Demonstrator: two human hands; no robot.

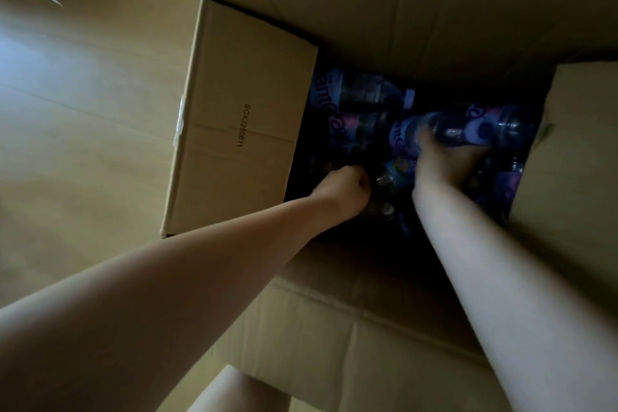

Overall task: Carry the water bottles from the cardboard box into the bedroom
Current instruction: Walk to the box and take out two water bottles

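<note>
- Wooden floor in light planks fills the left of the view, with a pale sheen of light at its left edge.
- On it stands a big brown cardboard box, open at the top, all four flaps folded outward; its inside is deep and dark.
- Its left flap carries black printed characters that read about "SCXJ250611"; a strip of clear tape sits on the flap's outer edge.
- Down at the bottom of the box lie water bottles, clear plastic with purple-and-white labels, tumbled on their sides and crossing one another. Label lettering is cut off and blurred; only pieces like "ante" can be made out.
- Both bare forearms reach down into the box from the lower edge of the view.
- Right hand grips one bottle that lies crosswise above the others, toward the box's right side; its fingers are wrapped under the body and mostly hidden.
- Left hand is curled tight near the left inner wall, down among the bottles; whether it holds one cannot be told in the dark.
- One bare knee shows at the bottom edge, just beside the near flap.
</note>
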